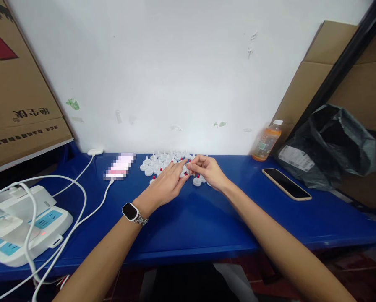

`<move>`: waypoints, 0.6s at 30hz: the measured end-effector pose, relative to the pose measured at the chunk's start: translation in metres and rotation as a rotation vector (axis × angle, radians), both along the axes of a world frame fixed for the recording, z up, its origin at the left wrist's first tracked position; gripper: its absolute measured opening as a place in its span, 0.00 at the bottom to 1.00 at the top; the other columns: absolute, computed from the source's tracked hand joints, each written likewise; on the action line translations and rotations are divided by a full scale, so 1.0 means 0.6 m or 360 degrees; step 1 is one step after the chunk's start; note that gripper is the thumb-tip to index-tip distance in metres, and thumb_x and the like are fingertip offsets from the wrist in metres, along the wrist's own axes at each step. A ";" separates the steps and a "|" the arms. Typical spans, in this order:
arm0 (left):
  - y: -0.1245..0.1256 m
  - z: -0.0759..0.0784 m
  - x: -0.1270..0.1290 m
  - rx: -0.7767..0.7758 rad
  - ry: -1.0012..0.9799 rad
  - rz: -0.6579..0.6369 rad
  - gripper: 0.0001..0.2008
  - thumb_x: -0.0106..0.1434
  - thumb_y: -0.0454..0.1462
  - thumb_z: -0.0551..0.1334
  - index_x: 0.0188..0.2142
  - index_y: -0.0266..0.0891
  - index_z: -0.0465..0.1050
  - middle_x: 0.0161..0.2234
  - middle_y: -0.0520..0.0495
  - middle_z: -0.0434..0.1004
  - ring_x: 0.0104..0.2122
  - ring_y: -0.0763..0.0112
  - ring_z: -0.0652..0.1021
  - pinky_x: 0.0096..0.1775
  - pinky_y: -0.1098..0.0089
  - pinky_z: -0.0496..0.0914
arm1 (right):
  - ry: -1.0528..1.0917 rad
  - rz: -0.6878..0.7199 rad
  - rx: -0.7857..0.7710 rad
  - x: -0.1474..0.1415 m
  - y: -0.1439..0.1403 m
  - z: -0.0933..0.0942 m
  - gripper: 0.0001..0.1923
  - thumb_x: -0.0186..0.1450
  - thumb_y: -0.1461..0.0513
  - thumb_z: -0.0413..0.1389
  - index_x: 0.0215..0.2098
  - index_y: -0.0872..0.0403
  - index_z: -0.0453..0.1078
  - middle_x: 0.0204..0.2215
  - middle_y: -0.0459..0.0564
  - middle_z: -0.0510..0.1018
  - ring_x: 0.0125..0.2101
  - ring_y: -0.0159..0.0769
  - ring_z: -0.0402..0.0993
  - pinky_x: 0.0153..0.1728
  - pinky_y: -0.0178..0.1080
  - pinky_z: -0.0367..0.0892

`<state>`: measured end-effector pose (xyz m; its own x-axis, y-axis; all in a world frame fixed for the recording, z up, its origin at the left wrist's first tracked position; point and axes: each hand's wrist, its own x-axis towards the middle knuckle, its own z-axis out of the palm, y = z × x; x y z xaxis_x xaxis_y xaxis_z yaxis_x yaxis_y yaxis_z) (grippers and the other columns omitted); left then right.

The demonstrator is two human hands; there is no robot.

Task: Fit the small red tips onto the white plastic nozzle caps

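Observation:
Several small white round plastic parts (158,163), some with red tips, lie clustered on the blue table (207,218) near the white wall. My left hand (164,186), with a smartwatch (131,212) on its wrist, reaches flat into the cluster, fingers stretched out. My right hand (207,169) meets it from the right, its fingertips pinched on one small white part (188,166). A loose white part (197,181) lies just below my right hand.
A white power strip (21,226) with cables sits at the left front. A phone on charge (120,166) lies left of the parts, another phone (286,183) at the right. An orange drink bottle (266,140), a black bag (329,142) and cardboard boxes (14,84) stand around.

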<state>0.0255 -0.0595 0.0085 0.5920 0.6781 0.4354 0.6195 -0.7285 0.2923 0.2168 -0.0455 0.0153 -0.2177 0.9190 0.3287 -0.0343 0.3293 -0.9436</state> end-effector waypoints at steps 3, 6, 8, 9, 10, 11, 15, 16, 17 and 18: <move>0.000 0.001 0.001 0.0008 -0.0004 -0.0028 0.26 0.74 0.45 0.45 0.67 0.38 0.50 0.61 0.35 0.65 0.62 0.52 0.67 0.59 0.49 0.65 | -0.0012 0.0009 0.0014 -0.004 -0.001 0.000 0.21 0.52 0.47 0.69 0.26 0.53 0.68 0.21 0.44 0.75 0.23 0.30 0.69 0.28 0.35 0.65; -0.003 0.003 0.002 -0.0010 -0.0020 -0.0052 0.26 0.74 0.44 0.46 0.68 0.39 0.48 0.62 0.35 0.64 0.62 0.53 0.66 0.60 0.49 0.65 | 0.0013 0.0020 0.0016 -0.006 -0.003 0.001 0.23 0.52 0.46 0.69 0.25 0.53 0.66 0.20 0.43 0.74 0.23 0.30 0.69 0.29 0.36 0.64; -0.006 0.004 0.003 -0.0020 -0.0037 -0.0060 0.26 0.74 0.44 0.46 0.68 0.40 0.48 0.63 0.36 0.64 0.63 0.53 0.65 0.60 0.49 0.64 | 0.0030 0.0048 0.0012 -0.007 -0.006 0.002 0.23 0.52 0.46 0.69 0.25 0.53 0.65 0.20 0.43 0.73 0.23 0.30 0.68 0.29 0.36 0.64; -0.008 0.004 0.003 -0.0017 -0.0046 -0.0070 0.26 0.74 0.44 0.46 0.68 0.40 0.48 0.63 0.36 0.63 0.63 0.53 0.65 0.61 0.49 0.64 | 0.0032 0.0067 0.0009 -0.008 -0.008 0.002 0.23 0.52 0.46 0.69 0.25 0.52 0.64 0.20 0.43 0.73 0.23 0.30 0.68 0.29 0.36 0.64; -0.008 0.004 0.004 -0.0013 -0.0055 -0.0087 0.26 0.74 0.45 0.46 0.68 0.41 0.47 0.64 0.37 0.63 0.64 0.53 0.65 0.61 0.49 0.63 | 0.0029 0.0082 0.0008 -0.008 -0.010 0.003 0.23 0.52 0.46 0.68 0.25 0.52 0.64 0.20 0.43 0.73 0.23 0.30 0.68 0.29 0.36 0.64; -0.008 0.004 0.005 -0.0008 -0.0067 -0.0106 0.26 0.74 0.45 0.46 0.68 0.42 0.46 0.64 0.37 0.62 0.63 0.54 0.65 0.62 0.49 0.62 | 0.0023 0.0089 0.0013 -0.009 -0.011 0.004 0.23 0.53 0.46 0.68 0.25 0.52 0.64 0.20 0.43 0.72 0.23 0.30 0.68 0.29 0.36 0.64; 0.005 -0.005 0.004 0.0019 -0.0160 -0.0072 0.30 0.74 0.46 0.47 0.70 0.42 0.40 0.60 0.36 0.66 0.58 0.55 0.70 0.59 0.50 0.66 | -0.0051 0.0046 0.0115 -0.008 -0.004 0.012 0.22 0.56 0.47 0.66 0.26 0.52 0.64 0.21 0.43 0.72 0.23 0.29 0.67 0.28 0.35 0.63; 0.012 -0.009 0.002 0.0043 -0.0190 -0.0025 0.32 0.74 0.47 0.48 0.71 0.41 0.38 0.58 0.35 0.67 0.57 0.55 0.70 0.57 0.51 0.66 | -0.0090 -0.0004 0.0167 -0.005 0.005 0.014 0.21 0.57 0.47 0.65 0.26 0.52 0.64 0.21 0.43 0.72 0.23 0.29 0.66 0.27 0.35 0.63; 0.018 -0.011 -0.002 0.0077 -0.0213 0.0025 0.34 0.73 0.47 0.50 0.71 0.40 0.37 0.57 0.35 0.67 0.56 0.54 0.70 0.57 0.51 0.67 | -0.0135 -0.0086 0.0231 -0.001 0.018 0.016 0.20 0.58 0.48 0.64 0.27 0.53 0.64 0.22 0.43 0.72 0.23 0.30 0.67 0.27 0.35 0.63; 0.025 -0.013 -0.006 0.0113 -0.0223 0.0070 0.35 0.72 0.47 0.51 0.71 0.39 0.36 0.57 0.35 0.67 0.56 0.54 0.70 0.57 0.51 0.66 | -0.0194 -0.0197 0.0297 0.003 0.033 0.017 0.18 0.59 0.49 0.63 0.27 0.53 0.65 0.22 0.43 0.73 0.23 0.30 0.67 0.27 0.34 0.63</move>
<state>0.0218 -0.0447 0.0004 0.4925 0.6669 0.5592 0.6084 -0.7233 0.3268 0.2188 -0.0254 0.0258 -0.1557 0.8670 0.4734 0.1274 0.4929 -0.8607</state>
